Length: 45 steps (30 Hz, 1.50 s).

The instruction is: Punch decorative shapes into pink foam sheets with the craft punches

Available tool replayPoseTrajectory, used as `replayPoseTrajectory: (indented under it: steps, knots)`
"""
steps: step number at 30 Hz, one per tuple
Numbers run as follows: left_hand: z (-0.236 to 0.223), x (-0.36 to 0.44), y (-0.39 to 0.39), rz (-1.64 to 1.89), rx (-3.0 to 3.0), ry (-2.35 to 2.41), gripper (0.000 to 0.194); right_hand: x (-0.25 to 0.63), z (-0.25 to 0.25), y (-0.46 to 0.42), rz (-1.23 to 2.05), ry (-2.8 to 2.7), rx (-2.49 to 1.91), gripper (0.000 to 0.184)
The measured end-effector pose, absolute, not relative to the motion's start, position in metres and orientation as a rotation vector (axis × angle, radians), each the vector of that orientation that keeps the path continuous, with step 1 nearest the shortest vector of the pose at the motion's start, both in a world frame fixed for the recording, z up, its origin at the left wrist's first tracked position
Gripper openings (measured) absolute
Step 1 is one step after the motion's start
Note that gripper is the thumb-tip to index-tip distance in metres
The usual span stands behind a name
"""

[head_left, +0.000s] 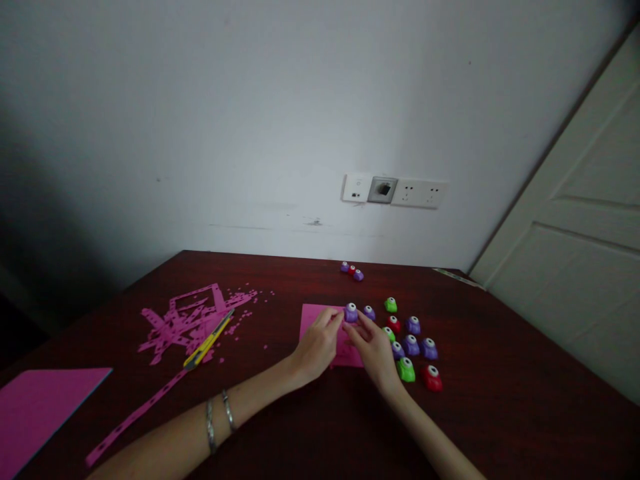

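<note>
Hands (317, 340) meet at the purple punch (351, 313): left hand (314, 345) and right hand (376, 350) have their fingertips drawn close together, gripping it from either side. Whether the left also pinches paper cannot be told. The punch sits at the upper right part of a pink sheet (311, 319), its top turned toward the viewer.

To work it well, I would keep the punch level, feed the sheet flat and squarely into it, steady the body with one side and press straight down with a thumb, fingertips clear of the slot.

The punch is small and rounded, glossy purple, with a white round top marked by a dark spot, rather like an eye. The sheet is plain, bright pink and roughly square, partly hidden under the fingers.

Just right of the hands, more punches in purple, green (406, 369) and red (432, 378) stand loosely grouped; three others (359, 275) sit near the back of the bench (280, 433). Well to the left lie pink scraps (163, 330) and a yellow cutter (206, 346).
</note>
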<state>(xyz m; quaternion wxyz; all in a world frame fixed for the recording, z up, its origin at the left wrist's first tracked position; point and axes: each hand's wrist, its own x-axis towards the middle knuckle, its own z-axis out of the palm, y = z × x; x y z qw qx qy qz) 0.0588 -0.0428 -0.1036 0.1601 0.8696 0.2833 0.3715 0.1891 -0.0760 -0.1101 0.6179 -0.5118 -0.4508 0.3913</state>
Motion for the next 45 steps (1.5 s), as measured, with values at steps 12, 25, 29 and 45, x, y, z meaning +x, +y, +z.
replayPoseTrajectory:
  steps: [12, 25, 29, 45]
  knots:
    - [-0.105, 0.056, -0.044, 1.018, 2.460, 0.758, 0.048, 0.197, -0.107, -0.075, 0.888, -1.007, -1.197, 0.058]
    - [-0.095, 0.040, 0.004, 1.051, 2.356, 1.028, 0.043, 0.211, -0.102, -0.078, 0.430, -1.457, -1.411, 0.030]
    - [-0.100, 0.028, 0.029, 0.767, 2.395, 1.167, 0.035, 0.214, -0.095, -0.080, 0.360, -1.543, -1.504, 0.023]
    - [-0.090, 0.004, 0.042, 0.279, 2.539, 1.143, 0.049, 0.216, -0.083, -0.098, 0.195, -1.751, -1.793, 0.015]
